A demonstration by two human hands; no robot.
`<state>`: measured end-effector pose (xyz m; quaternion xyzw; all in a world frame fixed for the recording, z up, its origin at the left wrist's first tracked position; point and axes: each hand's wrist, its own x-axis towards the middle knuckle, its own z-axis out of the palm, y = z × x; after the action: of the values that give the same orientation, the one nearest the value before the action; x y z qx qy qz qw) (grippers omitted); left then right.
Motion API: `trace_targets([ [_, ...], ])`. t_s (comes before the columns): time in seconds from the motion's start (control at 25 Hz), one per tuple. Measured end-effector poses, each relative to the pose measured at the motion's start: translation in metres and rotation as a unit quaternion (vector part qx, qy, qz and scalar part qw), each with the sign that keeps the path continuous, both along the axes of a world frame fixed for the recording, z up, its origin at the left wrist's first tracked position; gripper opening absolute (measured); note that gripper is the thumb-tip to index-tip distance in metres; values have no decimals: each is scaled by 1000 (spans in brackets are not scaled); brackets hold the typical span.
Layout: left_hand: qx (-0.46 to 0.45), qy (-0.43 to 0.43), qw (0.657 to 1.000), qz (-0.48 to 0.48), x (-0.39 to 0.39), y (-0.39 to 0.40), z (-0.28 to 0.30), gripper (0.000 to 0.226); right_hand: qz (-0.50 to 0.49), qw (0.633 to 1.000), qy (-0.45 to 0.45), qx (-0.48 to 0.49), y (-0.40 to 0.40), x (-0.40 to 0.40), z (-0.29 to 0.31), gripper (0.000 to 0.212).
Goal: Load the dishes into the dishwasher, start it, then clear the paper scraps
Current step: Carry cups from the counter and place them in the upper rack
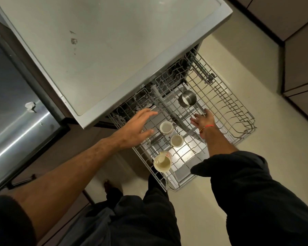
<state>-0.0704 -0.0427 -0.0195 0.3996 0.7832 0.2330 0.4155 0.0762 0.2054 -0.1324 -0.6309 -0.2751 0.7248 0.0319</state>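
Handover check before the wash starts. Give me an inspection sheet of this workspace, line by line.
Surface: grey counter top above the dishwasher, with a few small marks.
Job's things: pulled-out wire rack holds three pale cups and a steel saucepan.
Clutter: white paper scrap on the steel surface at left.
Hands: left hand open over the rack; right hand open, at the saucepan's handle.
Cables: nothing seen.
Surroundings: pale floor, dark cabinets at right.
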Motion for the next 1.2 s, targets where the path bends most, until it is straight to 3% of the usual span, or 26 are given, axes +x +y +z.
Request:
trace_targets([
  [0.08,7,2,1000,3,4,-7,2,65,1,1000,20,3,-13,9,9,43],
  [0.24,35,21,999,34,9,-31,9,64,101,989,-2,107,-43,20,24,32],
  [0.4,79,75,989,95,9,-67,24,61,184,966,86,159,-92,-1,59,26],
  [0.68,130,149,944,265,5,-172,52,59,358,858,277,243,-205,-100,137,22],
  [0.92,161,208,861,436,22,-306,77,60,475,746,387,262,-346,-154,190,19],
  [1.2,170,256,720,622,63,-494,108,57,608,624,426,243,-546,-176,220,25],
])
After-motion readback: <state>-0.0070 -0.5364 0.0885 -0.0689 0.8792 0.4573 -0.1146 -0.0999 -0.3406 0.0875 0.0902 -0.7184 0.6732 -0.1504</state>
